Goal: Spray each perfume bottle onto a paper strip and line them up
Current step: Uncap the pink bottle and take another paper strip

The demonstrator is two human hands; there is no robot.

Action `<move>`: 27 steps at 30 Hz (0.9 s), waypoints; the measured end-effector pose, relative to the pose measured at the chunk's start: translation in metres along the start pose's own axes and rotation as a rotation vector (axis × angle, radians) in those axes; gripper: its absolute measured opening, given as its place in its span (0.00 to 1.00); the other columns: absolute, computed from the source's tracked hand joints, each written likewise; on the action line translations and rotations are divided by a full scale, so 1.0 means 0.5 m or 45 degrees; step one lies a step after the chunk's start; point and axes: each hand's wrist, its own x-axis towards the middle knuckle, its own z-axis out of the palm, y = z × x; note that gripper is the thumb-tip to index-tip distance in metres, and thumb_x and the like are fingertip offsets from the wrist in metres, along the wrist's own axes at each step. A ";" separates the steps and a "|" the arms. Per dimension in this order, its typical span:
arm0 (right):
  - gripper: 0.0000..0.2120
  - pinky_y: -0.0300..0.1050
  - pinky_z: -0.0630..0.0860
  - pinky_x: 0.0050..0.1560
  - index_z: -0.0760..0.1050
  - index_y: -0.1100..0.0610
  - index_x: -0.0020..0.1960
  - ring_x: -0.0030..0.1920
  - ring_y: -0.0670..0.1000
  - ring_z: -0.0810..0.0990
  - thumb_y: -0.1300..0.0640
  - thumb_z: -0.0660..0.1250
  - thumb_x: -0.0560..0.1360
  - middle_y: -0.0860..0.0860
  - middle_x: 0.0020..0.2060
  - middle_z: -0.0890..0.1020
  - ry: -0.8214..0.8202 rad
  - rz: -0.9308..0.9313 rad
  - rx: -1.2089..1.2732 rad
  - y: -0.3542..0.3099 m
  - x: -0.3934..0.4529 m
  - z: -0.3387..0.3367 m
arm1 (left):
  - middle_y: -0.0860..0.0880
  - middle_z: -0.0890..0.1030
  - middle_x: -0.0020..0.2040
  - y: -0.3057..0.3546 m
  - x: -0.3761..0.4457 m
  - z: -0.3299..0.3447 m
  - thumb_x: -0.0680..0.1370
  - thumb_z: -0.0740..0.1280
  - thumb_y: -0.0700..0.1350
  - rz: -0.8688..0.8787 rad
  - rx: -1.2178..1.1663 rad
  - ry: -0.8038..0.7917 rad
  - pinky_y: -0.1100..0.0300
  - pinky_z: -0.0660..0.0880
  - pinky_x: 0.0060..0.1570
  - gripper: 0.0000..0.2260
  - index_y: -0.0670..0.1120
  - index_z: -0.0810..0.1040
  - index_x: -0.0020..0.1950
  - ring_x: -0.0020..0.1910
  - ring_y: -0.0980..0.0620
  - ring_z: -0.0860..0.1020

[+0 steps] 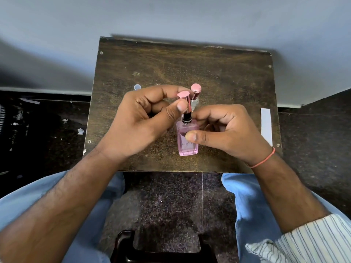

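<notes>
We work at a small dark wooden table [133, 59]. The pink perfume bottle [187, 141] stands upright near the middle of the table, toward its near edge. Our right hand [224, 130] steadies the body: the thumb presses the near face and the curled fingers wrap the right and far sides. Our left hand [140, 118] pinches the tall pink cap [185, 103] between thumb and forefinger, directly above the black collar at the neck. Whether the cap is seated or already lifted free, we cannot tell.

A second bottle with a pink cap [195, 93] stands just beyond the first, partly hidden by the fingers. A white paper strip [266, 126] lies flat along the right edge of the table.

Handling notes, by our judgement: the bottle appears to be glass, so rigid, smooth, fragile and fairly weighty when filled. We grip the flat faces low on the body, not the neck. The cap looks light and glossy; we pinch it mid-length and pull straight upward.
</notes>
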 end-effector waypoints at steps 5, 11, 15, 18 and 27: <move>0.13 0.45 0.82 0.52 0.87 0.53 0.55 0.46 0.45 0.85 0.58 0.82 0.72 0.52 0.47 0.90 -0.012 0.024 -0.011 0.007 0.001 0.000 | 0.28 0.75 0.36 0.004 -0.001 -0.012 0.82 0.74 0.49 0.049 0.040 0.071 0.60 0.64 0.28 0.06 0.52 0.85 0.58 0.27 0.42 0.66; 0.14 0.51 0.84 0.53 0.87 0.51 0.56 0.47 0.48 0.87 0.59 0.82 0.72 0.50 0.49 0.91 -0.005 -0.007 -0.024 0.008 -0.001 -0.006 | 0.49 0.83 0.44 -0.011 -0.014 -0.021 0.82 0.76 0.49 0.173 0.362 0.059 0.60 0.70 0.31 0.06 0.52 0.84 0.59 0.30 0.51 0.71; 0.14 0.52 0.85 0.54 0.87 0.55 0.57 0.49 0.50 0.88 0.59 0.82 0.72 0.53 0.50 0.91 0.009 0.007 -0.039 0.011 -0.004 -0.023 | 0.58 0.84 0.45 -0.020 -0.023 -0.030 0.81 0.77 0.52 0.143 0.615 -0.005 0.68 0.69 0.28 0.08 0.56 0.84 0.59 0.26 0.56 0.74; 0.15 0.46 0.84 0.53 0.86 0.54 0.56 0.47 0.47 0.86 0.58 0.83 0.71 0.50 0.48 0.91 0.030 0.025 -0.041 0.015 -0.006 -0.036 | 0.62 0.83 0.42 -0.023 -0.028 -0.031 0.79 0.77 0.54 0.084 0.796 -0.058 0.73 0.69 0.31 0.09 0.56 0.86 0.59 0.28 0.59 0.77; 0.13 0.54 0.82 0.49 0.86 0.53 0.55 0.49 0.48 0.85 0.59 0.82 0.71 0.55 0.50 0.90 0.133 0.023 -0.119 0.026 -0.014 -0.075 | 0.64 0.85 0.39 -0.036 -0.028 -0.035 0.75 0.81 0.47 -0.069 1.015 -0.147 0.79 0.70 0.41 0.11 0.54 0.88 0.56 0.37 0.72 0.80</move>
